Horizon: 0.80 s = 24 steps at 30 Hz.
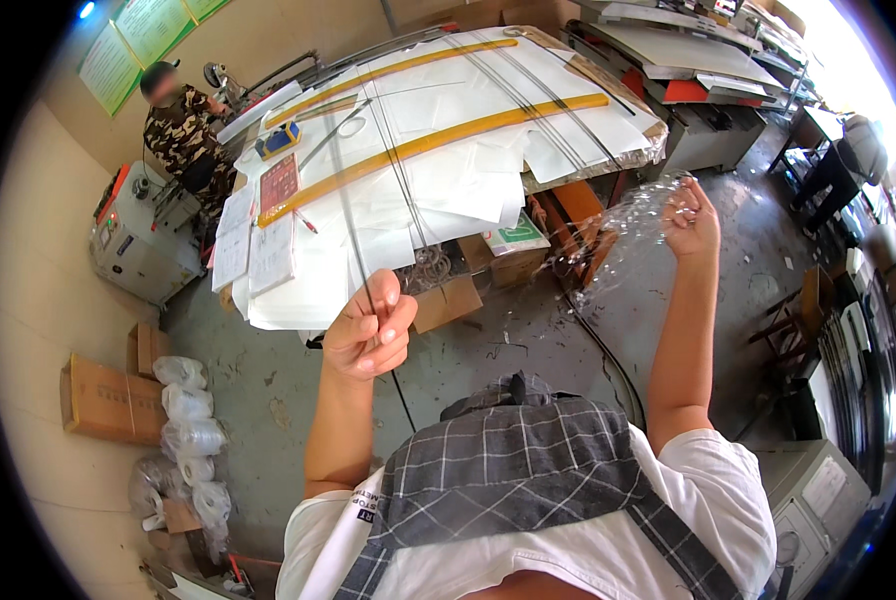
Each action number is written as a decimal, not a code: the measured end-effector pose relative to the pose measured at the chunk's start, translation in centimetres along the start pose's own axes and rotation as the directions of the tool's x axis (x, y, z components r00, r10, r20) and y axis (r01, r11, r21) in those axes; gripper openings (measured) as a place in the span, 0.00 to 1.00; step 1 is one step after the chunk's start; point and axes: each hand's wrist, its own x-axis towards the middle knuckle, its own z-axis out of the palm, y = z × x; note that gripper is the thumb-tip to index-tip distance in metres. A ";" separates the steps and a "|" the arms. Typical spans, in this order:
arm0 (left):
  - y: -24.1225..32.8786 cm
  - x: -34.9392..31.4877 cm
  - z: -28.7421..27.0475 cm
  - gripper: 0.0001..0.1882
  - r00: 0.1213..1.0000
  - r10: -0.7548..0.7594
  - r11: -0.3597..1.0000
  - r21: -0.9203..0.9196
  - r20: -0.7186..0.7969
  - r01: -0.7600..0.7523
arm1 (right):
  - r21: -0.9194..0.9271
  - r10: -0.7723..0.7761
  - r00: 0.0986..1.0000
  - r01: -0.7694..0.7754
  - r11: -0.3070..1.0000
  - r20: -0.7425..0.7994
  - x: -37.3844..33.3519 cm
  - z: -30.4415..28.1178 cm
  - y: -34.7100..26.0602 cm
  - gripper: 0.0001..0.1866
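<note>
My left hand is closed around a long, thin dark strip. The strip runs up over the table and down past my wrist toward the apron. Off to the right, my raised right hand pinches a crumpled bunch of clear plastic film, which trails down and to the left beside the table. On the table ahead, more thin dark strips lie across two yellow bars, over white sheets.
A blue-and-yellow box, a red booklet and a pen lie at the table's left. Cartons stand beneath. A co-worker in camouflage is far left; another person bends far right. Wrapped rolls line the left wall.
</note>
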 end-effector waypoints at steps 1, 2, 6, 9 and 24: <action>-0.1 -0.3 -0.5 0.11 1.000 -0.006 1.000 0.007 -0.006 0.006 | -0.011 -0.041 0.998 0.040 0.999 -0.051 0.3 -0.6 -1.1 0.11; -0.2 -0.7 -0.9 0.12 1.000 -0.013 1.000 0.013 -0.011 0.013 | -0.024 -0.084 0.991 0.082 0.996 -0.103 0.4 -1.0 -2.1 0.11; -0.6 -2.1 -2.2 0.09 0.993 -0.069 0.996 0.047 -0.092 0.073 | -0.028 -0.182 0.964 0.180 0.983 -0.195 1.1 -3.9 -7.5 0.10; -0.7 -2.8 -2.4 0.06 0.979 -0.087 0.988 0.109 -0.186 0.109 | -0.178 -0.406 0.880 0.371 0.912 -0.248 1.4 -6.6 -12.9 0.08; -3.1 1.6 -7.2 0.06 0.946 -0.191 0.971 -0.192 -0.262 0.143 | -0.828 -0.366 0.930 0.222 0.515 0.022 -4.7 -0.1 2.8 0.15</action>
